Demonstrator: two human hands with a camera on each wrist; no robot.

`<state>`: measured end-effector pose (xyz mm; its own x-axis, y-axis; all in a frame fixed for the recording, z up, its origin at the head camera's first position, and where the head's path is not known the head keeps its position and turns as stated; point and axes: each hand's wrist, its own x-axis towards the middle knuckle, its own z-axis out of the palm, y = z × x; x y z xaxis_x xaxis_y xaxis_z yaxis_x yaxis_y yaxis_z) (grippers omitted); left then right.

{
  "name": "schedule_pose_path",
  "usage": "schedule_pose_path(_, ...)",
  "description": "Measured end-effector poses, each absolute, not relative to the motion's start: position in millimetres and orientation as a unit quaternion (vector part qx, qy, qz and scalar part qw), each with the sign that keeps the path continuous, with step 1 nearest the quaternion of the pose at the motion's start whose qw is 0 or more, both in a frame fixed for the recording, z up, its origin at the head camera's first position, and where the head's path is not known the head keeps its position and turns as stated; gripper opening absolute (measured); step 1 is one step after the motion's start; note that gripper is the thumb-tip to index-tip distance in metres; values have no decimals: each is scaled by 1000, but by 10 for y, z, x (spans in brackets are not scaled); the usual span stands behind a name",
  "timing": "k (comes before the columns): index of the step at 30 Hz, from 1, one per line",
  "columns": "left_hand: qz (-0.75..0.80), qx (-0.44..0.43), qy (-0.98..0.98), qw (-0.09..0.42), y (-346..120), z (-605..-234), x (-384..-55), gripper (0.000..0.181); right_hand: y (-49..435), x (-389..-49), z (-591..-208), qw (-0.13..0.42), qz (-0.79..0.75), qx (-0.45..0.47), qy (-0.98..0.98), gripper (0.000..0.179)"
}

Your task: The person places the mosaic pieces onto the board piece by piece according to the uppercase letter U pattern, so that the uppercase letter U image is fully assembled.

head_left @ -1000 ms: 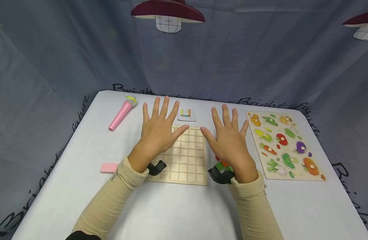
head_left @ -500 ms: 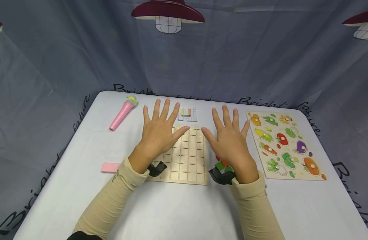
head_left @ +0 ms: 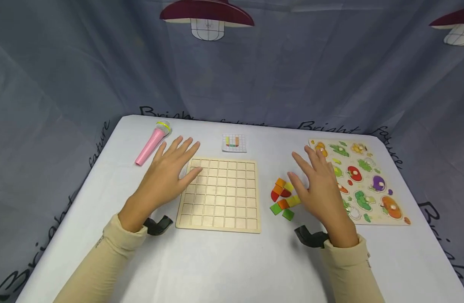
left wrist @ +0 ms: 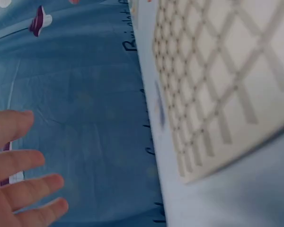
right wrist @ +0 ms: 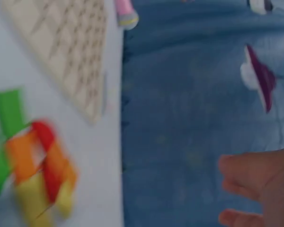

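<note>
The left hand (head_left: 161, 181) and right hand (head_left: 323, 191), empty, have parted toward nine and three o'clock, exposing the square pale-wood grid board (head_left: 219, 195) and flat multicoloured tiles (head_left: 283, 204), apparently ready for use.

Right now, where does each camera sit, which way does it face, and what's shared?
Head: on the head, facing forward and down at the white table; left hand, right hand and both sleeves show.
Left wrist: on that wrist, facing the printed curtain and wooden grid board; part of the left hand shows.
Right wrist: on that wrist, facing the curtain, board and blurred coloured tiles; part of the right hand shows.
Shared by head and right wrist: the pink toy microphone.
</note>
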<state>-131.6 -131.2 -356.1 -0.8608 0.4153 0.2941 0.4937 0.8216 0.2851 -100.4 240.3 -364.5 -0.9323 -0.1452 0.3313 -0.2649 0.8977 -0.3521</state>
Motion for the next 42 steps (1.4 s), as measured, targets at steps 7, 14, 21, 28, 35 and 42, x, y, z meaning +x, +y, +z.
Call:
schedule_pose_path(7, -284, -249, -906, 190, -1569, -3857, -969, 45, 2936, -756, -4040, 210, 278, 56, -936, 38)
schedule_pose_path(14, -367, -209, -892, 163, -1565, -4154, -705, 46, 3071, -651, -4404, 139, 334, 15, -932, 30)
schedule_pose_path(21, -419, -167, -884, 119, -1575, -4417, -538, 44, 3099, -629, -4577, 113, 362, -7, -925, 29)
schedule_pose_path(28, -433, -93, -896, 43, -1492, -4588, -488, 53, 3073, -654, -4704, 136, 325, -1, -936, 33)
schedule_pose_path(35, -395, -65, -916, 25, -1515, -4648, -401, 49, 2970, -640, -4836, 143, 270, 22, -952, 40)
schedule_pose_path(42, -402, -84, -912, 3, -1568, -4636, -476, 50, 2976, -641, -4810, 150, 249, 32, -956, 40)
